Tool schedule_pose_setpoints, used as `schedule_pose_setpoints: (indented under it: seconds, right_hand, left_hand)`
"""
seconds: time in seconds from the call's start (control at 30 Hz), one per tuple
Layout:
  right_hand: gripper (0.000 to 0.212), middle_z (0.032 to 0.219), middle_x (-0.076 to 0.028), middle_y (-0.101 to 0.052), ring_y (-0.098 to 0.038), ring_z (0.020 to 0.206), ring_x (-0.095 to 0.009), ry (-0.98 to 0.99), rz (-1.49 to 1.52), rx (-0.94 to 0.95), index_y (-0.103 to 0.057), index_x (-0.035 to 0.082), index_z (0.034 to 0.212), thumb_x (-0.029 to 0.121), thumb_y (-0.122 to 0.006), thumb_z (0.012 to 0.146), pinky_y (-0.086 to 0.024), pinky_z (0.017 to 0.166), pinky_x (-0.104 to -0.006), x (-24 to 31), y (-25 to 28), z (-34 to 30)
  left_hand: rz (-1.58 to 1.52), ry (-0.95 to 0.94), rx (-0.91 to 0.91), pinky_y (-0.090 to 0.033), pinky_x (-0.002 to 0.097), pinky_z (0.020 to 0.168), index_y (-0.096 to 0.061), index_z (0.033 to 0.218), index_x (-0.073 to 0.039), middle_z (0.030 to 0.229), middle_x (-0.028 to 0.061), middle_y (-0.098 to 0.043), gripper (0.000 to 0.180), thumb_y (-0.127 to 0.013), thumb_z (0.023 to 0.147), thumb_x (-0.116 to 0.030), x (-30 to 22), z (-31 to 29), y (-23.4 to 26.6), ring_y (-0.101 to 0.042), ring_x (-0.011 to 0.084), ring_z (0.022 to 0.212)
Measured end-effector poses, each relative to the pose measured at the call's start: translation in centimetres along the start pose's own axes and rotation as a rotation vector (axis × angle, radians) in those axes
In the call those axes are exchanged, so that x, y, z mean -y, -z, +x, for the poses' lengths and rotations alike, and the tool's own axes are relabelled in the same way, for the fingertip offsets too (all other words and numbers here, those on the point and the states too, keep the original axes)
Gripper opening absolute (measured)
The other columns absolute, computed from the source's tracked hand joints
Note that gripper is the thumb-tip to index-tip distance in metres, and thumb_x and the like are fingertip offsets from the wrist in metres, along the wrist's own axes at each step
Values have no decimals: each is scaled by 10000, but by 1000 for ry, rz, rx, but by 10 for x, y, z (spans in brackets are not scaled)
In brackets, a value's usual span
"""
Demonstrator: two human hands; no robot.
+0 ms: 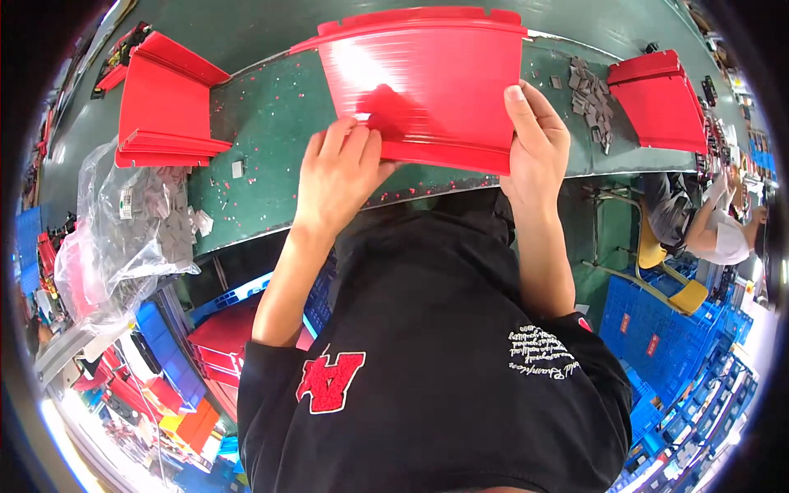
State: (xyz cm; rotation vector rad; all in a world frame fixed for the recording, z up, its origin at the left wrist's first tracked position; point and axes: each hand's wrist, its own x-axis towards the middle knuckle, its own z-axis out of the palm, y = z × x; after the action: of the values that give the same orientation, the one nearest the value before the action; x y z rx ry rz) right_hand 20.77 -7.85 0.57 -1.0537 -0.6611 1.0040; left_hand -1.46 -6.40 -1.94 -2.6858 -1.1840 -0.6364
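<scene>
A glossy red plastic panel (444, 90) with raised edges is held up over the green workbench (263, 115), tilted so light glares off its face. My right hand (538, 144) grips its right edge, thumb on the face and fingers behind. At the panel's lower left corner, my left hand (341, 168) has its fingers curled and pressed against the near edge. Whether a small piece sits under those left fingertips is hidden.
Stacked red panels (168, 103) stand at the bench's left, another red panel (662, 103) at the right. Small grey pieces (590, 99) lie in a heap nearby. A clear plastic bag (123, 230) hangs at the left end. Behind right are a yellow chair (686, 296) and another person (723, 230).
</scene>
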Motion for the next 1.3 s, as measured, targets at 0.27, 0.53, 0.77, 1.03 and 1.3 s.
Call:
schedule_pose_setpoints:
  seconds: [0.27, 0.53, 0.77, 1.03, 1.3]
  right_hand:
    - [272, 1046, -105, -690, -675, 935, -160, -502, 13, 65, -613, -37, 1150, 150, -620, 953, -544, 801, -285, 12, 29, 19]
    - [302, 1099, -117, -677, -680, 950, -185, -704, 28, 212, -590, -43, 1176, 193, -551, 992, -553, 842, -306, 11, 45, 24]
    - [326, 1112, -129, -673, -679, 961, -184, -700, 26, 230, -583, -51, 1193, 207, -533, 1000, -551, 846, -306, 12, 43, 21]
    - [312, 1104, -121, -679, -676, 962, -178, -664, 0, 177, -595, -43, 1181, 198, -552, 988, -543, 851, -311, 3, 41, 22]
    - [333, 1150, -125, -660, -653, 1018, -188, -634, -25, 172, -580, -54, 1212, 189, -556, 985, -516, 880, -315, -4, 41, 26]
  left_hand:
    - [-159, 194, -300, -435, 430, 936, -580, 1212, -58, 1161, 135, -594, 427, -694, 803, -103, 35, 35, 42, -571, 329, 1081]
    - [-452, 195, 3, -518, 373, 721, -628, 1068, -100, 973, 78, -651, 238, -655, 833, -123, 69, 40, 18, -647, 291, 838]
    - [-334, 190, -84, -518, 379, 667, -624, 950, -80, 890, 64, -638, 159, -685, 840, -177, 62, 36, 5, -646, 280, 760]
    - [-171, 148, -111, -504, 363, 654, -638, 948, -88, 877, 39, -630, 391, -806, 726, -362, 54, 38, -20, -630, 255, 730]
    - [-223, 179, -73, -499, 379, 802, -648, 1055, -61, 991, 111, -663, 265, -711, 832, -190, 70, 23, -1, -640, 306, 880]
